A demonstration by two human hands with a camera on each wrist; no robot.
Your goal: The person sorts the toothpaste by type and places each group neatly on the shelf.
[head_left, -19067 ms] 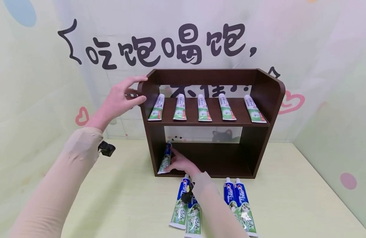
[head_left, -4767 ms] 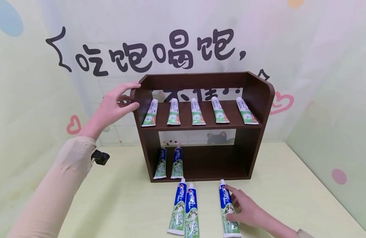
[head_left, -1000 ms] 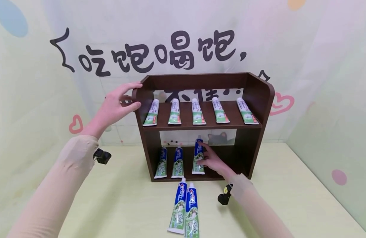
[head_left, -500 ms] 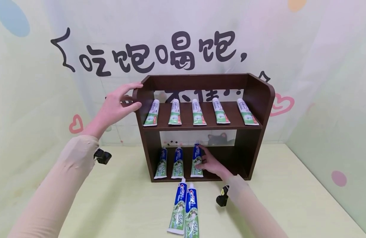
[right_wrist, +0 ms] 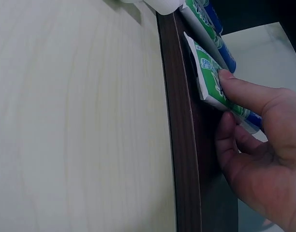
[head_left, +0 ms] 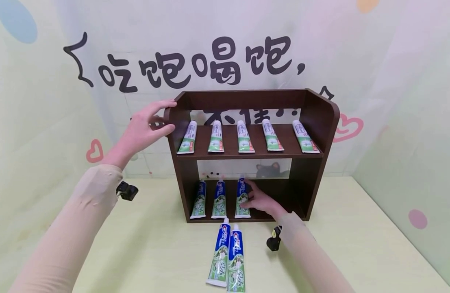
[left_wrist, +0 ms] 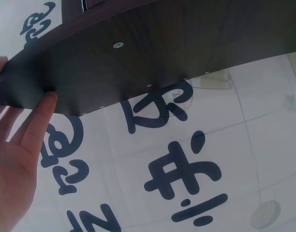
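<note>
A dark brown two-tier shelf [head_left: 246, 97] stands on the table. My left hand [head_left: 142, 126] grips its left side panel near the top; in the left wrist view the thumb lies against the panel [left_wrist: 104, 67]. On the lower tier, my right hand [head_left: 262, 202] holds a blue-and-green toothpaste tube [head_left: 242, 206] from the right, its crimped end toward the front. The right wrist view shows the thumb on top of this tube [right_wrist: 209, 79] and curled fingers beside it. To its left lie two matching tubes, one at the left wall [head_left: 198, 205], the other tube [head_left: 219, 205] beside it.
Several white-and-green toothpaste tubes [head_left: 245, 138] lie spaced along the upper tier. Two more blue-and-green tubes lie on the table [head_left: 155, 244] before the shelf, the left tube [head_left: 219, 258] touching or nearly touching the right one [head_left: 236, 262]. A printed wall hanging [head_left: 137, 24] is behind.
The right hand took a tube from the table's right side to the lower tier, then lowered it beside two tubes. It barely moved in the last half second. The left hand keeps its place.
</note>
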